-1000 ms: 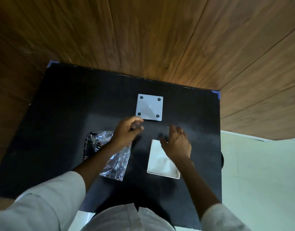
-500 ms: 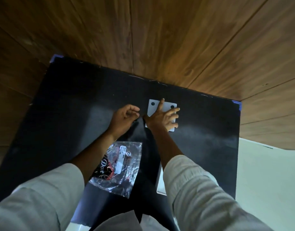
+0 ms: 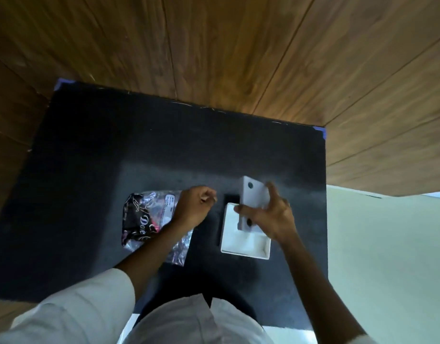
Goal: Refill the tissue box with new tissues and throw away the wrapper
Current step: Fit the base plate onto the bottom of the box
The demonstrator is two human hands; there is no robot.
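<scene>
My right hand [image 3: 268,217] grips a white square panel [image 3: 251,197] with dark round pads at its corners, tilted on edge above the white tissue box [image 3: 241,247]. The box lies open-side up on the black table [image 3: 114,150], white inside. My left hand [image 3: 195,207] is loosely closed just left of the box, resting over the right edge of a crinkled clear wrapper [image 3: 149,219] with black and red print. Nothing visible is pinched in the left fingers.
A wood-panelled wall [image 3: 238,58] rises behind the table's far edge. Pale floor [image 3: 375,256] lies to the right of the table. Blue tape marks the table's far corners [image 3: 322,131]. My white-clothed body is at the near edge.
My right hand lifted the white panel from the table's far middle and brought it back, tilted, over the open box. My left hand drew back beside the wrapper.
</scene>
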